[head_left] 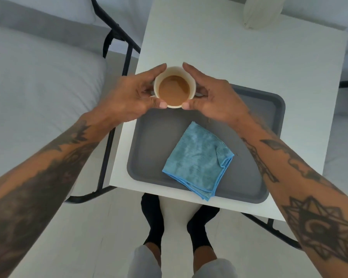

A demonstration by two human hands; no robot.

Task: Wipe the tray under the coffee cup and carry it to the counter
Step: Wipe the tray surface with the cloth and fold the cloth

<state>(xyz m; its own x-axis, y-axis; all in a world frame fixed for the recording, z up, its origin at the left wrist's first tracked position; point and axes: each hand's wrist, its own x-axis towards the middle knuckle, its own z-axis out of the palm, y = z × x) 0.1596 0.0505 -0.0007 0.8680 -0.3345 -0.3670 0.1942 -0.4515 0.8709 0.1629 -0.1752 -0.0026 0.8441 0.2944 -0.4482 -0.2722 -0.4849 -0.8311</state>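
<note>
White furniture and a pale floor around the work spot

A white counter (219, 53) with a black metal frame (107, 153) stands over a pale floor (100, 237); a pale rounded fabric object (259, 12) rests at its far edge. A grey cushioned seat (28, 87) with a black frame lies to the left, just beside the counter, and feet in black socks (201, 227) stand on the floor below its near edge

Left hand (127, 99): bare, no rings | right hand (215, 101): bare, small ink marks on fingers | forearms: sleeveless, dense dark tattoos; geometric star with crescent on right forearm | legs, on the near side of the table (209, 47): light grey trousers, black socks (152, 219)
</note>
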